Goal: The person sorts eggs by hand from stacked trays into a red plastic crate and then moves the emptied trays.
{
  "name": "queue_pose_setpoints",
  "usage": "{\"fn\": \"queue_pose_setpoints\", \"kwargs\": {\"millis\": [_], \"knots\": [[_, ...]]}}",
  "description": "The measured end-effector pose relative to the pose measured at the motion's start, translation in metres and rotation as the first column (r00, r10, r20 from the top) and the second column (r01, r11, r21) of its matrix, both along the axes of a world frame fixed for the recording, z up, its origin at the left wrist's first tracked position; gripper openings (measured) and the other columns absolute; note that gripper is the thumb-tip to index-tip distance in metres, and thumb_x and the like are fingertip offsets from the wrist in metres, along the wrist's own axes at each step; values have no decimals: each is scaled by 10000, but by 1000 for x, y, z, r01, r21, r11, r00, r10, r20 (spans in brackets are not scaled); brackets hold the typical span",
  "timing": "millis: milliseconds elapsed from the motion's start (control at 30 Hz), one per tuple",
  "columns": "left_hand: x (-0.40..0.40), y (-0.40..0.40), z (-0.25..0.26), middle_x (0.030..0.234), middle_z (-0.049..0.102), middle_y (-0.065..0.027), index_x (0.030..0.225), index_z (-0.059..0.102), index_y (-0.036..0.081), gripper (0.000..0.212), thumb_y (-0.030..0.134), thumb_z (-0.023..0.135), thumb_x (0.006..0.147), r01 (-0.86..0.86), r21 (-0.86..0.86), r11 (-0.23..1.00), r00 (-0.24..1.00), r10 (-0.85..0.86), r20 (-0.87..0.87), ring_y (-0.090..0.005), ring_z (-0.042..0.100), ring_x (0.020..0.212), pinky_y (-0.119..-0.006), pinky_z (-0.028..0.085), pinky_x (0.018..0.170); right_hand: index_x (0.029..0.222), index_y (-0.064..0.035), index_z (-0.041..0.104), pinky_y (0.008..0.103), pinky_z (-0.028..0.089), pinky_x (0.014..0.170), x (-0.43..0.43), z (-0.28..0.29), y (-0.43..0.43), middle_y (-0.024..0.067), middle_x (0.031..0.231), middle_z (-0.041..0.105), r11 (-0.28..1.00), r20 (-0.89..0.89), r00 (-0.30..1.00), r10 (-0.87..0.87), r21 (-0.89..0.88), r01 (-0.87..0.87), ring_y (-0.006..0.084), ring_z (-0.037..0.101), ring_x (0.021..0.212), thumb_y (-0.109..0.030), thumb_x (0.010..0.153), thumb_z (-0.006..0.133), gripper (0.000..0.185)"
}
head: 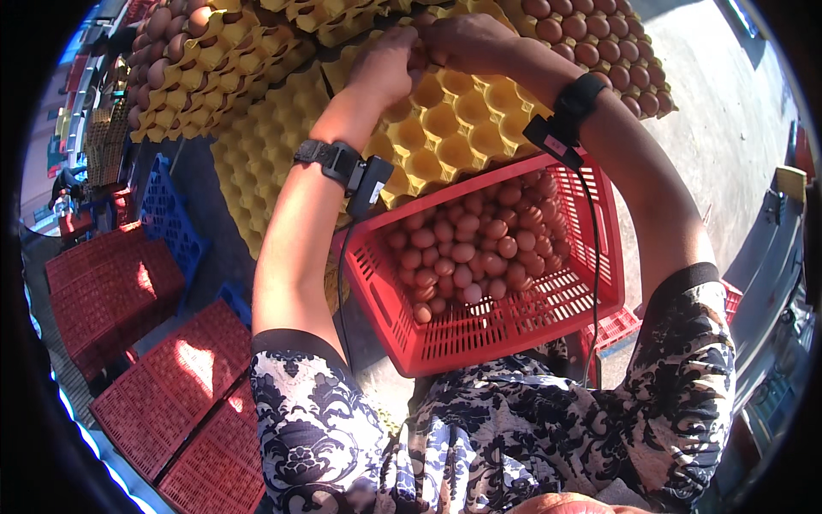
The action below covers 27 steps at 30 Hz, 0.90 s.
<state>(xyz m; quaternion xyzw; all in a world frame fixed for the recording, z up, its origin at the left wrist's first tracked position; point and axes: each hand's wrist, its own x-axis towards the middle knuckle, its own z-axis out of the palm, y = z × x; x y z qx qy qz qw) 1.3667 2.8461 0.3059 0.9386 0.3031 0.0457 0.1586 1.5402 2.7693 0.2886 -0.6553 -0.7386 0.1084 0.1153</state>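
Both of my hands reach to the far part of a yellow pulp egg tray [472,106]. My left hand [388,61] bends its fingers down over the tray, and my right hand [465,42] meets it from the other side. Brown rounded shapes show between the fingers, but whether they are eggs or fingertips is unclear. Bare cups fill the near side of this tray. Closer to my body, a red plastic crate [385,308] is tilted and holds a heap of brown eggs [472,247]. Its far rim lies against the tray's near edge.
Stacked egg trays with eggs [212,70] rise at the left. Another egg-filled tray [603,48] stands at the right. Red crates [173,385] and a blue plastic pallet [170,218] are at lower left. Cables [594,270] hang from my wrist devices, one crossing the crate.
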Motion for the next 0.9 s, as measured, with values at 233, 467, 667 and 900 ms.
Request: {"fn": "queue_pose_setpoints", "kwargs": {"millis": [233, 467, 667, 900], "knots": [[20, 46, 8, 1041, 637, -189, 1158, 649, 101, 318, 234, 666, 869, -134, -9, 991, 991, 134, -1, -224, 670, 915, -317, 539, 790, 1060, -74, 687, 430, 503, 821, 18, 16, 42, 122, 1070, 667, 996, 78, 997, -12, 89, 5, 332, 616, 993, -199, 868, 624, 238], [10, 85, -6, 958, 694, -225, 1013, 703, 45, 308, 262, 680, 796, -414, -372, 831, 889, 457, 32, -301, 684, 851, -410, 536, 729, 1216, -85, 630, 356, 511, 865, -4, 20, 48, 103, 1138, 632, 983, -187, 967, -174, -88, 160, 264, 605, 1045, -247, 858, 667, 394], [-59, -78, 52, 1126, 554, -74, 1153, 622, 15, 526, 202, 854, 719, 105, -557, 824, 929, 118, 349, -183, 613, 981, -312, 527, 845, 1317, -101, 541, 299, 538, 747, 21, 70, -185, 88, 1059, 640, 933, -903, 233, -360, -345, 104, 212, 642, 895, -362, 824, 748, 595], [-95, -262, -79, 1026, 610, -96, 1115, 657, 24, 508, 232, 852, 695, -279, -809, 518, 941, 317, -121, -224, 632, 926, -330, 513, 858, 1283, -9, 535, 357, 504, 841, -55, -44, -288, 178, 1149, 612, 742, -644, 498, -581, -671, -3, 251, 604, 1027, -302, 797, 743, 605]]}}
